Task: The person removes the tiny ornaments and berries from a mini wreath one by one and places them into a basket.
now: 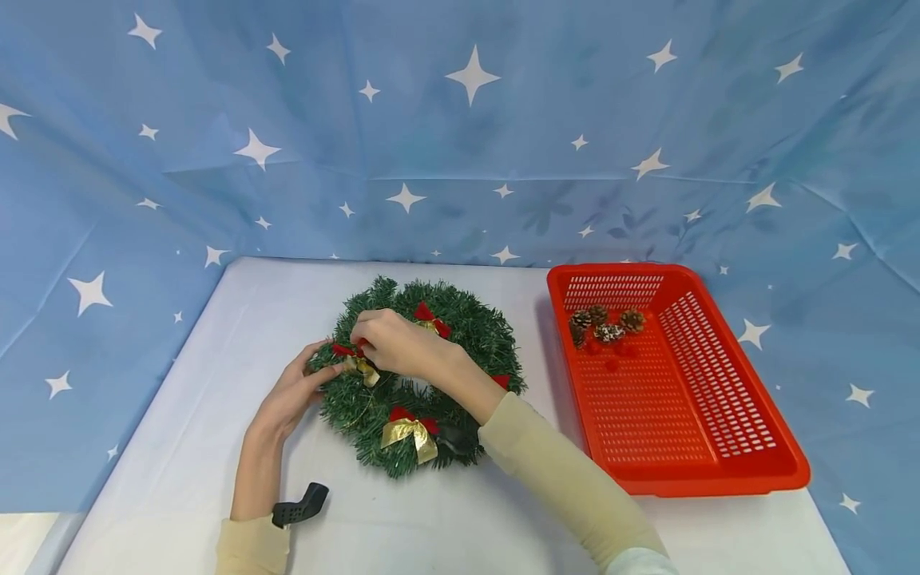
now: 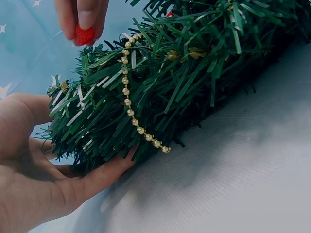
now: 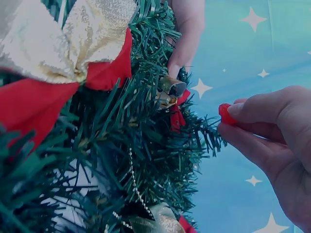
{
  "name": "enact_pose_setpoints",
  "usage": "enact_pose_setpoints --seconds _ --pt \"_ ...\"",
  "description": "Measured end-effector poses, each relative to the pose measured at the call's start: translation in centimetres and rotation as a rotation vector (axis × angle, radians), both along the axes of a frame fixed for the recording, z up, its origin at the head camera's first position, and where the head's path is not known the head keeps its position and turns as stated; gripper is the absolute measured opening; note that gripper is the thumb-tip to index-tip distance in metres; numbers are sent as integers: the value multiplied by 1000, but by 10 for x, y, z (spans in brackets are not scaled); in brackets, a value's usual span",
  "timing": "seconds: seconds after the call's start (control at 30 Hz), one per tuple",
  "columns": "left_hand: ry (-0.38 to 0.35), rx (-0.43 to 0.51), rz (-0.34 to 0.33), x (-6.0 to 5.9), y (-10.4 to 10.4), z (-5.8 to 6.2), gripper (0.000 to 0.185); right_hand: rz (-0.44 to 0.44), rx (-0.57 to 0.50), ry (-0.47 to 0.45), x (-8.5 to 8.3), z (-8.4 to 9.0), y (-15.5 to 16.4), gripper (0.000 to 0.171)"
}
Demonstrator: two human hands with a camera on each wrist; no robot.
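A green tinsel wreath (image 1: 460, 319) with red-and-gold bows (image 1: 408, 427) and a gold bead string (image 2: 129, 97) lies on the white table (image 1: 216, 447). My left hand (image 1: 327, 361) holds the wreath's left edge between thumb and fingers, next to a small gold bell (image 3: 171, 90). My right hand (image 1: 366, 339) reaches over the wreath and pinches a small red berry (image 3: 225, 113) between thumb and forefinger, just off the tinsel tips. The left wrist view shows that berry (image 2: 83, 35) above the wreath's rim.
A red plastic basket (image 1: 719, 447) stands to the right of the wreath, with a few pine cones (image 1: 607, 323) and red berries (image 1: 612, 361) at its far end. A blue star-printed cloth (image 1: 460, 120) hangs behind and to both sides.
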State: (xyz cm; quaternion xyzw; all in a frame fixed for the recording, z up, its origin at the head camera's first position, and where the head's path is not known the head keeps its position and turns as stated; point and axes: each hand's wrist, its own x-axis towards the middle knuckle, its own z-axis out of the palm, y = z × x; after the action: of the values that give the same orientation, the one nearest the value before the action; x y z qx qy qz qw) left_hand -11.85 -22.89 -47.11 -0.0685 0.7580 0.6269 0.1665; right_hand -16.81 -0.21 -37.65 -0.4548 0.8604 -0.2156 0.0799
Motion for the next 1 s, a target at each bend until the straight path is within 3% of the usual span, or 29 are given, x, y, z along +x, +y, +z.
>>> enact_pose_setpoints --seconds 0.83,1.0 --pt "8 -9 -13 -2 -1 0 74 -41 -19 -21 -10 3 44 23" --pt "13 -13 -16 -1 -1 -1 75 -35 -19 21 -14 4 56 21"
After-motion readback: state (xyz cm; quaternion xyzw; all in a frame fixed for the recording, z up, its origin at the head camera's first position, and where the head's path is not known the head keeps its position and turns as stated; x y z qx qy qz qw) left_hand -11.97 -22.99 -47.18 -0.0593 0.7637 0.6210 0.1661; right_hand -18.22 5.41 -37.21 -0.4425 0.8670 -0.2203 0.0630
